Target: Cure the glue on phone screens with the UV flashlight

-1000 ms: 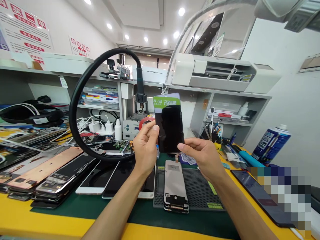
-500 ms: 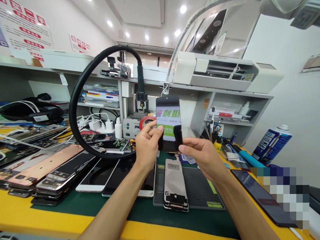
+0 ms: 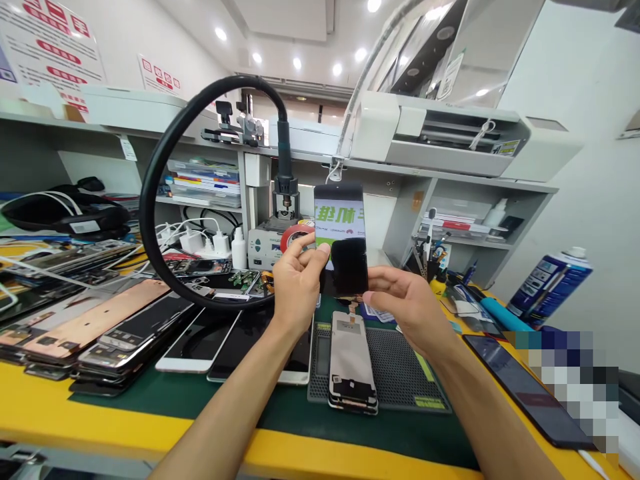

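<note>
Room: white walls, lit ceiling spots, red-lettered posters [image 3: 53, 50] at 10 o'clock, every hour here being read from the black panel [image 3: 350, 267] in the hands.
Bench: yellow top [image 3: 95, 407] with a dark green mat [image 3: 200, 413] over part of it; grey shelving [image 3: 407, 230] stands behind.
Black panel: at the clock's centre, raised above the mat and nearly upright; its glossy face reflects mirrored green lettering and a dark patch.
Left hand [image 3: 297, 280]: at 8 o'clock, pinching the panel's left edge, thumb over the front.
Right hand [image 3: 407, 303]: at 4 o'clock, narrow, holding the lower right corner with the thumb, bent fingers alongside.
Grey-backed screen [image 3: 350, 347]: at 6 o'clock, lying on a dotted grey pad [image 3: 400, 367], a ribbon cable [image 3: 353, 311] at its far end.
White-edged panels [image 3: 200, 343]: at 8 o'clock, flat on the mat.
Copper-coloured plate [image 3: 105, 317]: farther out, between 8 and 9, among stacked phone parts [image 3: 135, 340].
Black hose [image 3: 145, 193]: looped, between 9 and 10.
Red tape roll [image 3: 290, 240]: at 9, just beyond the left hand.
White machine [image 3: 453, 153]: at 2, on the shelving.
Blue can [image 3: 545, 283]: near 3.
Dark phone [image 3: 530, 393]: at 4, flat on the yellow.
</note>
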`<action>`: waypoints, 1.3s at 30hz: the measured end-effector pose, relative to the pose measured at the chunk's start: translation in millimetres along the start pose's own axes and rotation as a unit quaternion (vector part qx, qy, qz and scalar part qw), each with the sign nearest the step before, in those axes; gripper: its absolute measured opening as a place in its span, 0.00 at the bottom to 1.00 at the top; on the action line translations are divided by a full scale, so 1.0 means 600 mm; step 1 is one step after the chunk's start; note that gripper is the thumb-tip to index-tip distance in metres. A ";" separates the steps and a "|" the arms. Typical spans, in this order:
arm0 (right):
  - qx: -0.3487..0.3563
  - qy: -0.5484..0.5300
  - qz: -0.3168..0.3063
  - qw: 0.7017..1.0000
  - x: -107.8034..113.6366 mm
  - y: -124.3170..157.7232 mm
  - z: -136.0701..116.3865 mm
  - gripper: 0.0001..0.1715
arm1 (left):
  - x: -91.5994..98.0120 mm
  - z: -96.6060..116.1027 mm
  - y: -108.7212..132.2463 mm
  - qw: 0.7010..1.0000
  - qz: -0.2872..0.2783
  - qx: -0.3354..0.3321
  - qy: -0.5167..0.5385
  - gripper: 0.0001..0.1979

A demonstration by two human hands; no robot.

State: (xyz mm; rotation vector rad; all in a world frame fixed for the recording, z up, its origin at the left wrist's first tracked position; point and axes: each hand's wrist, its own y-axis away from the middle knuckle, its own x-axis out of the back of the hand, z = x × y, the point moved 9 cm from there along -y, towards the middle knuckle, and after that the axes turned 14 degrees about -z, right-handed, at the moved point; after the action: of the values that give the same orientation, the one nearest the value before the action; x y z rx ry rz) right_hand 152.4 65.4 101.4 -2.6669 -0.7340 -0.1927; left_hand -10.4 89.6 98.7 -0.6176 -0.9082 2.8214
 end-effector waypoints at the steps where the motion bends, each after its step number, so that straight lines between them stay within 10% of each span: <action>1: 0.000 0.002 0.008 1.000 0.002 0.000 0.001 0.18 | -0.001 0.000 0.000 1.000 -0.001 0.001 0.003 0.19; 23: -0.001 0.003 0.032 0.999 0.006 0.000 0.011 0.20 | 0.002 0.001 0.000 1.000 0.000 -0.013 0.005 0.12; 31: 0.047 0.128 0.312 0.940 0.147 0.039 -0.013 0.23 | 0.067 -0.019 -0.010 0.991 0.132 0.019 0.024 0.10; 39: -0.154 0.257 0.147 0.943 0.106 -0.035 0.115 0.22 | 0.058 -0.081 -0.019 0.968 0.100 0.152 0.172 0.09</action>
State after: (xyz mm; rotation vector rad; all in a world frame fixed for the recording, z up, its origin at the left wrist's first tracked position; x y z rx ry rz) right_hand 198.5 138.2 58.7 -2.7728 -0.1432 -0.9455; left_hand -22.3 132.7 57.5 -1.1552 -0.3626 2.8019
